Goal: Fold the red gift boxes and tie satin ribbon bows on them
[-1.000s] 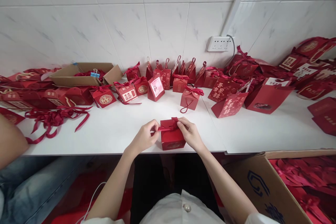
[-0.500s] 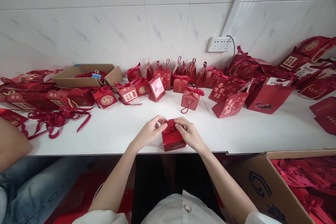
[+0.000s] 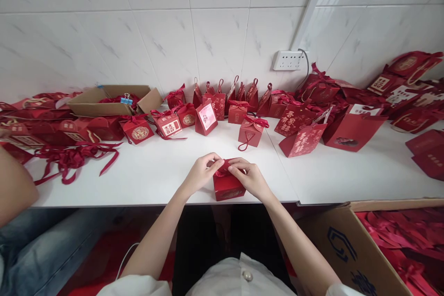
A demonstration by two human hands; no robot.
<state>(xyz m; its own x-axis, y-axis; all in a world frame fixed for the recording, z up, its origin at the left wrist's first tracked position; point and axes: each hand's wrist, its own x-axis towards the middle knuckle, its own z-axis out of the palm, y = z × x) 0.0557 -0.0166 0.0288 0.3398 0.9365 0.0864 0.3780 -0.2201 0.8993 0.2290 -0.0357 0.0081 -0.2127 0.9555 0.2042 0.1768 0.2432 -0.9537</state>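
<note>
A small red gift box (image 3: 229, 188) stands near the front edge of the white table, with gold print on its near side. A dark red ribbon (image 3: 221, 172) lies across its top. My left hand (image 3: 204, 171) is at the box's upper left, thumb and fingers pinched on the ribbon. From the right, my right hand (image 3: 249, 178) reaches over the top with its fingers closed on the ribbon too. Parts of the ribbon are hidden beneath my fingertips. Beyond my hands stands a finished-looking red box with a bow (image 3: 251, 132).
Several red boxes and bags line the wall, among them a pink-labelled box (image 3: 206, 118). Loose ribbons (image 3: 74, 157) lie at left, before an open cardboard tray (image 3: 114, 110). A big carton (image 3: 329, 231) of red pieces stands at lower right. Another person's arm (image 3: 15, 180) is at far left.
My right thumb has shifted slightly left over the box top, and my fingers have moved a little on the ribbon. The box stays in place.
</note>
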